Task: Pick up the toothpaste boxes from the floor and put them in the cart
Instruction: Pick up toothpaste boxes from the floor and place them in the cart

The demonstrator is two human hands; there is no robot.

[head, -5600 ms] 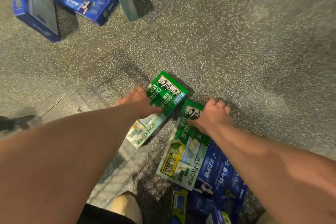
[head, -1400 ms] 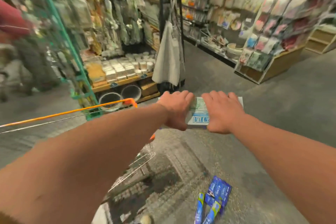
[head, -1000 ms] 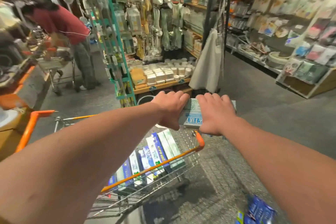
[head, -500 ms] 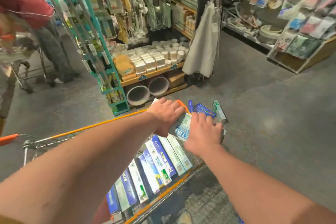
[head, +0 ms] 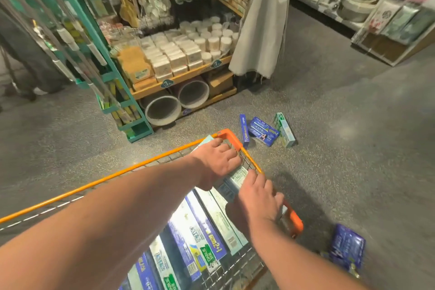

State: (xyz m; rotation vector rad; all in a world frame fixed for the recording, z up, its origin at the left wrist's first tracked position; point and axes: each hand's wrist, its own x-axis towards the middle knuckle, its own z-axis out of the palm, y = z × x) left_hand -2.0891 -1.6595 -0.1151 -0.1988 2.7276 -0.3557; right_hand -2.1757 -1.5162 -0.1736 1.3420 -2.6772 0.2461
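Both hands hold pale green-and-white toothpaste boxes (head: pixel 236 178) low inside the far right corner of the wire cart (head: pixel 146 164), which has an orange rim. My left hand (head: pixel 217 162) grips their far end, my right hand (head: pixel 257 198) grips their near end. Several toothpaste boxes (head: pixel 195 231) stand in a row on edge in the cart beside them. On the floor beyond the cart lie three more boxes (head: pixel 263 134), blue and green. A blue pack (head: pixel 347 248) lies on the floor at the lower right.
A teal display rack (head: pixel 117 92) and a wooden shelf of white containers (head: pixel 179 54) stand just beyond the cart. A grey cloth (head: pixel 261 23) hangs from a post. Shelving (head: pixel 386 19) lines the right. A person's legs (head: pixel 26 59) show at far left.
Both hands have carried the boxes from the floor up over the cart and lowered them into its far right corner. The camera has tilted down towards the cart.
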